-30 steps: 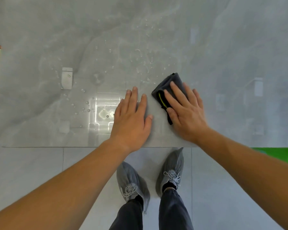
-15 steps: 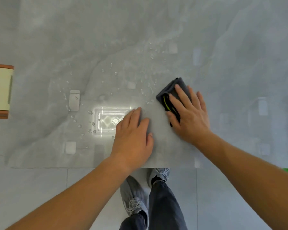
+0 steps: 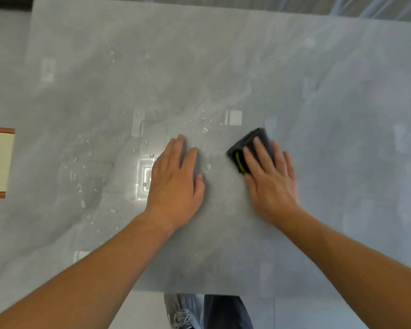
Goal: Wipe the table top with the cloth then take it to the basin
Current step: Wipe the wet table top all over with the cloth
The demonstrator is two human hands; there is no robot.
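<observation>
Seen from the head camera, looking straight down, a person leans over a glossy pale grey marble-patterned worktop (image 3: 223,55). The right hand (image 3: 269,184) lies flat on a folded dark grey cloth with a yellow-green stripe (image 3: 248,144), its fingers (image 3: 259,153) spread and pressing down on the cloth, not curled around it. The left hand (image 3: 176,184) rests palm-down on the bare surface just beside it, fingers straight and holding nothing. Scattered clear water droplets (image 3: 86,176) sit left of the hands and beyond them. The wiping step appears to be in hand. The next move likely calls for sweeping the cloth left through the wet patch. No basin is in view.
</observation>
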